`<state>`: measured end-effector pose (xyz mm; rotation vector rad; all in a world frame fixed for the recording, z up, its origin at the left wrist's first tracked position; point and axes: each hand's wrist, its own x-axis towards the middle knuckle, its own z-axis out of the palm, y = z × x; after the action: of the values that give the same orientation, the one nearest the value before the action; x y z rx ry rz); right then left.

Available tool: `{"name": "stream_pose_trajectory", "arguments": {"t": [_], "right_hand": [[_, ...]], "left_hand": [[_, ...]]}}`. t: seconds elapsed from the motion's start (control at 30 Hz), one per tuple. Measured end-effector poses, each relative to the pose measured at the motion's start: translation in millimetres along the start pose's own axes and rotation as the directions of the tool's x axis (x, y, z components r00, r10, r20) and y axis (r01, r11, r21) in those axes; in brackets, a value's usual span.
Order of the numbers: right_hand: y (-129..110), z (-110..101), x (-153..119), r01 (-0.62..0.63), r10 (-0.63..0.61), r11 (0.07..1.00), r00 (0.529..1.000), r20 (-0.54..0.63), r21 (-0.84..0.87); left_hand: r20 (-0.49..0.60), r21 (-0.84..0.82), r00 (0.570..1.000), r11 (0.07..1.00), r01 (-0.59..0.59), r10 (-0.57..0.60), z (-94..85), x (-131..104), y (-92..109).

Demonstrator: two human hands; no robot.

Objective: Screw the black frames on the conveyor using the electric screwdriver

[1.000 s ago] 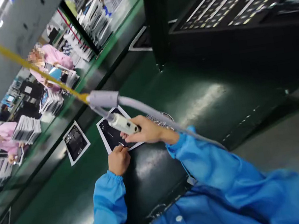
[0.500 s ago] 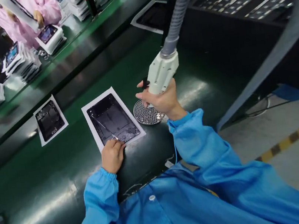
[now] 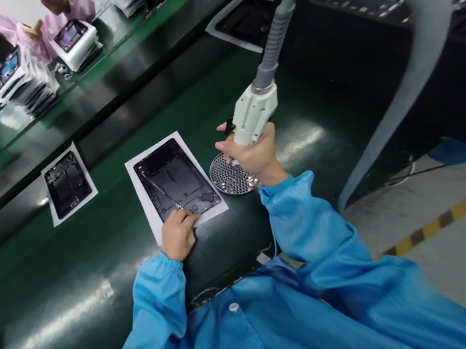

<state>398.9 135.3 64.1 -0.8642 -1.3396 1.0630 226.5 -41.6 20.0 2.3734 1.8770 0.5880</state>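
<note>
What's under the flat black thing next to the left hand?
A white sheet sticks out around the black panel, on the green table. The panel hides the sheet's middle, and the left hand covers part of the near edge.

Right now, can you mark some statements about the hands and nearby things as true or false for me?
1. The right hand grips a pale handheld tool. True.
2. The left hand rests on the perforated round dish. False: the left hand is at the dark panel's near edge.
3. The perforated round dish sits beside the dark panel. True.
4. The dark panel lies directly on the bench. False: a white sheet is beneath.
</note>
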Motion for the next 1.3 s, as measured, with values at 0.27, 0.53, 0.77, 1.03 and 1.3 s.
{"name": "stream_pose_trajectory", "arguments": {"t": [0.27, 0.53, 0.77, 1.03, 1.3], "right_hand": [[-0.4, 0.4, 2.0, -0.033, 0.033, 0.999, 0.999, -0.004, -0.013], [-1.5, 1.1, 2.4, -0.081, 0.082, 0.996, 0.996, 0.029, -0.026], [3.2, 1.4, 2.4, -0.090, 0.091, 0.995, 0.996, 0.021, -0.040], [8.4, 0.8, 2.1, -0.049, 0.050, 0.997, 0.999, 0.014, -0.059], [-1.1, -0.7, -3.7, 0.022, -0.024, 0.998, 1.000, -0.021, -0.061]], "left_hand": [[-0.013, -0.014, 1.000, 1.000, -0.027, 0.027, -11.3, -4.7, -2.3], [0.092, -0.013, 0.995, 0.999, -0.045, 0.046, -28.9, -1.4, -1.9], [0.042, -0.089, 0.999, 0.996, 0.016, -0.013, -23.2, 2.8, 4.1], [-0.008, -0.075, 0.909, 0.907, 0.415, -0.417, -36.3, 14.1, -4.7], [0.147, -0.081, 0.863, 0.864, 0.497, -0.483, -36.1, 28.0, 0.8]]}}
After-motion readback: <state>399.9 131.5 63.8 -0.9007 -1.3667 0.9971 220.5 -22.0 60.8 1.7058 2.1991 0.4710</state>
